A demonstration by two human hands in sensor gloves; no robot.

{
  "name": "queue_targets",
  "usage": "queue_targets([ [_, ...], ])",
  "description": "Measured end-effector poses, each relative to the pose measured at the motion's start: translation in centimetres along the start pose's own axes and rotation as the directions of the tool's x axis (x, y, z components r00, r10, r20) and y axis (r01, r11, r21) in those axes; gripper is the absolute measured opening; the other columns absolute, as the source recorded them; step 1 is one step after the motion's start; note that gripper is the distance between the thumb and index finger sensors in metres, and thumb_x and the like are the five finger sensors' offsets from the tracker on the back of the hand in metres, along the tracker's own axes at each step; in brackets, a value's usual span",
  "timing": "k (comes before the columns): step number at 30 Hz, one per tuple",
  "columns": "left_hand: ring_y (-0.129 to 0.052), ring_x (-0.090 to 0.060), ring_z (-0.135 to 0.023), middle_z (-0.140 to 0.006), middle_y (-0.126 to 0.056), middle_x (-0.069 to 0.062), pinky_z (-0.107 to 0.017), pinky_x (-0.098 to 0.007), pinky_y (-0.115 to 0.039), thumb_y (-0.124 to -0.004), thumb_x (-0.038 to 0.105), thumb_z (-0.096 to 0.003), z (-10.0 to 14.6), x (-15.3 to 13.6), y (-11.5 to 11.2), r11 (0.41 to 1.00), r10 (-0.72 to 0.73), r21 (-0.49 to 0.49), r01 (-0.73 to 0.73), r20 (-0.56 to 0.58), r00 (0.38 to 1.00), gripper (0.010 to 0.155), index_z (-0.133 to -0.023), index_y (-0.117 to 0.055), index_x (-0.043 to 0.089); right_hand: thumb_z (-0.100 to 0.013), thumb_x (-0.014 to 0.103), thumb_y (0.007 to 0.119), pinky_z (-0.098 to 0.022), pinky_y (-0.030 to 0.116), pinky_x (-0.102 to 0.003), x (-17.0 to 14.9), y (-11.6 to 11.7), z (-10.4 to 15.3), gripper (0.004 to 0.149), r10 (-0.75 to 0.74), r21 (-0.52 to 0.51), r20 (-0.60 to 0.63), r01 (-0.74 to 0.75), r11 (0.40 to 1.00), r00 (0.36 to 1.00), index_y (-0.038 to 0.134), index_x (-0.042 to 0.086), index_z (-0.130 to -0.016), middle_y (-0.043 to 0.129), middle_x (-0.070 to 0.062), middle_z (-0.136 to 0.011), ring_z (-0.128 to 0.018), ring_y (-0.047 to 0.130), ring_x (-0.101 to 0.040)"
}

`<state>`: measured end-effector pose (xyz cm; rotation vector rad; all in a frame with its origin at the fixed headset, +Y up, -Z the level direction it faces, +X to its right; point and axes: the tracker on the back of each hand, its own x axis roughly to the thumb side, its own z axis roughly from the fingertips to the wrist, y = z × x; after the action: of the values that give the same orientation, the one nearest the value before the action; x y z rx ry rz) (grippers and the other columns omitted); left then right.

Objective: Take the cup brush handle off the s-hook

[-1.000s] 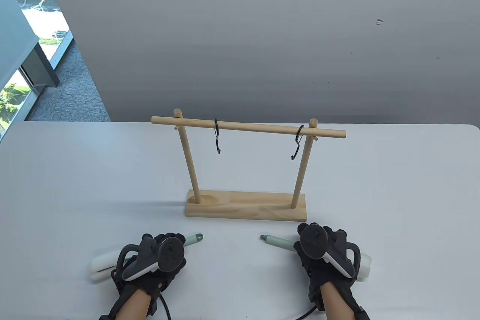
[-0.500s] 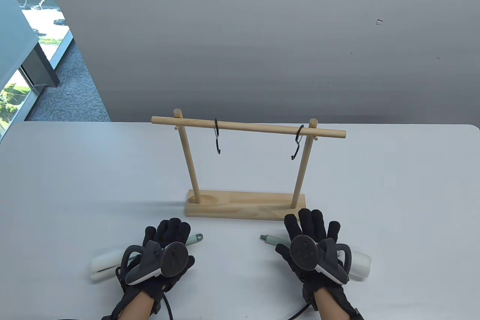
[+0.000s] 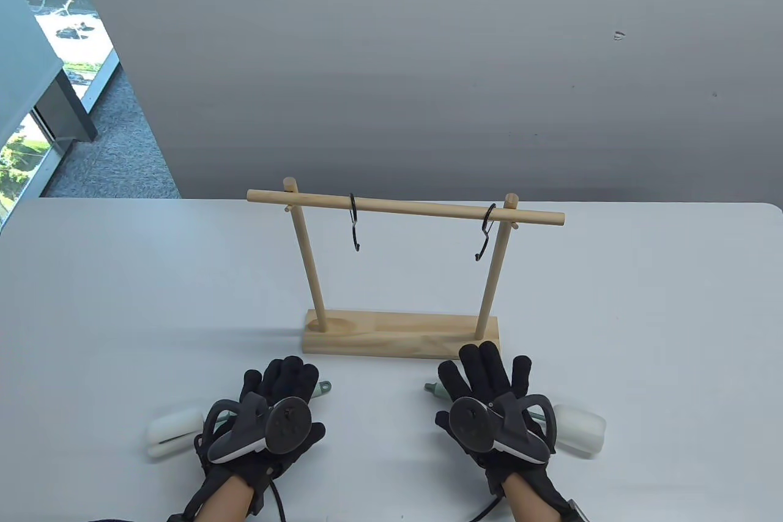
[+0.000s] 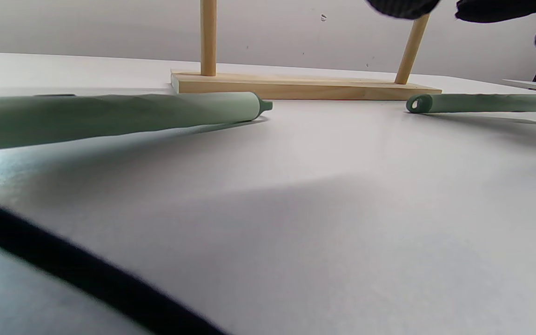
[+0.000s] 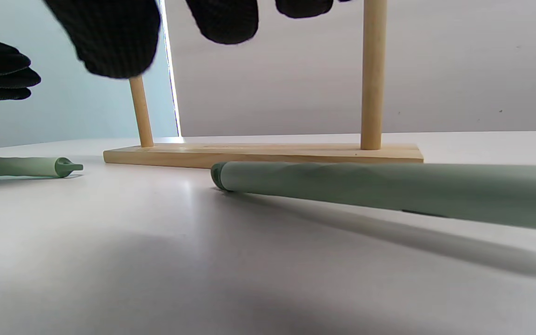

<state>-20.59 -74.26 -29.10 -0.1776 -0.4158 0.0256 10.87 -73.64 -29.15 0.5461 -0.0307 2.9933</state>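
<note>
Two cup brushes lie flat on the white table in front of the rack. The left brush (image 3: 173,433) has a white sponge head and a green handle (image 4: 110,116). My left hand (image 3: 284,378) is above that handle with fingers (image 4: 403,7) stretched out, holding nothing. The right brush (image 3: 578,427) lies with its green handle (image 5: 389,186) under my right hand (image 3: 483,372), whose fingers (image 5: 110,37) are also spread and empty. Two black s-hooks, the left s-hook (image 3: 355,228) and the right s-hook (image 3: 485,234), hang bare on the bar.
The wooden rack stands mid-table on a flat base (image 3: 400,341), with two posts and a cross bar (image 3: 404,208), just beyond my fingertips. The table's far edge meets a grey wall. Glove cables trail off the near edge.
Both hands have uncurled from the brush handles and now have their fingers stretched forward. The right hand has shifted a little left. The brushes stay on the table.
</note>
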Motion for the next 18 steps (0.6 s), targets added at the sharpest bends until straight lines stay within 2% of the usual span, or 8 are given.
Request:
queue_targets([
  [18, -0.038, -0.052, -0.107, -0.114, -0.026, -0.025, -0.07, -0.068, -0.032, -0.063, 0.056, -0.0441, 0.07, -0.07, 0.07, 1.0, 0.009, -0.022, -0.009, -0.009, 1.0, 0.084, -0.105, -0.022, 0.014, -0.047, 0.045, 0.068, -0.06, 0.008, -0.077, -0.28, -0.06, 0.12, 0.071, -0.009, 0.013, -0.018, 0.009, 1.0, 1.0, 0.043, 0.015, -0.107, 0.027, -0.027, -0.112, -0.105, 0.025, -0.052],
])
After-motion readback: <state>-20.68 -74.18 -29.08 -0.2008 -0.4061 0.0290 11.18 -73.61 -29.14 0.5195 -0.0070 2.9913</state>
